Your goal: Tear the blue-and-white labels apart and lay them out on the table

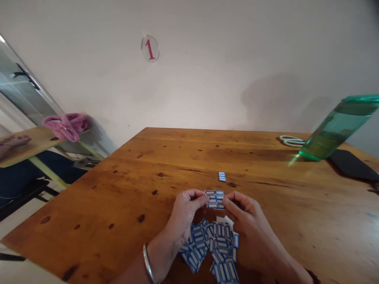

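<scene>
Between my two hands is a small sheet of blue-bordered labels [215, 199], white inside each border. The thumb and fingers of my left hand [184, 211] pinch its left edge. At its right edge, my right hand [248, 213] pinches it the same way. Below them on the table lies a loose pile of similar label sheets [220, 240], several overlapping at odd angles, with white backs showing at the top. My wrists partly cover the pile's sides. Beyond the held sheet, a smaller strip of labels [222, 176] lies apart on the wood.
A green bottle [334, 130] stands at the right of the wooden table [124, 197], near a black phone-like slab [353, 165] and a white coiled cable [291, 141]. At left, a pink cloth [66, 125] and another person's hand [16, 141] rest on a neighbouring table.
</scene>
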`<act>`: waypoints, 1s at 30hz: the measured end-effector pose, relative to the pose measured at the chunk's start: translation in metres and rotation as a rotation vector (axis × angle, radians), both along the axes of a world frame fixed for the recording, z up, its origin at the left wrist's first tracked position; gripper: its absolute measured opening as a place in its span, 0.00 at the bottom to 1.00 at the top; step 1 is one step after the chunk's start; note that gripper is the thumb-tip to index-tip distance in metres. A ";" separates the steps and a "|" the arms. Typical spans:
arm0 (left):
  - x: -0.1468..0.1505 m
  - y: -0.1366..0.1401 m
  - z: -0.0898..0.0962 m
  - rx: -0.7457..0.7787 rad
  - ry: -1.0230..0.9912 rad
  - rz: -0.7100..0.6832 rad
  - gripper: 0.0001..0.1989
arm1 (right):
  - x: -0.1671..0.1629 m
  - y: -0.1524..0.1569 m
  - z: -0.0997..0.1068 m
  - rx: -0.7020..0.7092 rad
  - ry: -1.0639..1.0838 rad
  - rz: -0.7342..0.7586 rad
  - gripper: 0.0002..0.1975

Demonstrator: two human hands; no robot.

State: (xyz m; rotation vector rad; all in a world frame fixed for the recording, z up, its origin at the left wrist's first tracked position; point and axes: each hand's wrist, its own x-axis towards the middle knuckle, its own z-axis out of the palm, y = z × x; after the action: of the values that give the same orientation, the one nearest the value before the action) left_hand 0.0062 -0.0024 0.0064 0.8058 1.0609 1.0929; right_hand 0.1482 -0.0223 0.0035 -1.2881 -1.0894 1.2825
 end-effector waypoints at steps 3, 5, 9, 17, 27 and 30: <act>0.001 0.000 0.000 -0.028 0.010 -0.004 0.09 | -0.001 0.000 0.000 0.001 -0.039 0.038 0.14; 0.001 0.000 0.000 -0.034 0.008 -0.011 0.09 | -0.001 0.000 0.000 0.002 -0.059 0.049 0.14; 0.003 -0.001 -0.001 -0.042 -0.003 -0.022 0.08 | -0.003 0.000 0.002 0.044 -0.076 0.054 0.13; 0.002 -0.001 0.000 -0.036 -0.005 -0.020 0.08 | -0.005 0.000 0.008 0.110 -0.227 0.056 0.13; 0.004 -0.001 0.003 -0.036 -0.002 -0.032 0.10 | -0.005 0.001 0.005 0.116 -0.216 0.096 0.13; 0.004 -0.002 0.003 -0.043 -0.005 -0.045 0.09 | -0.005 0.001 0.007 0.118 -0.226 0.098 0.13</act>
State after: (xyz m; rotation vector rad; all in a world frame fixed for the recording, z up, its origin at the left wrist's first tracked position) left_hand 0.0102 -0.0040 0.0095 0.7889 1.0546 1.0308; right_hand 0.1430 -0.0214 0.0105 -1.3259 -1.3819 1.1450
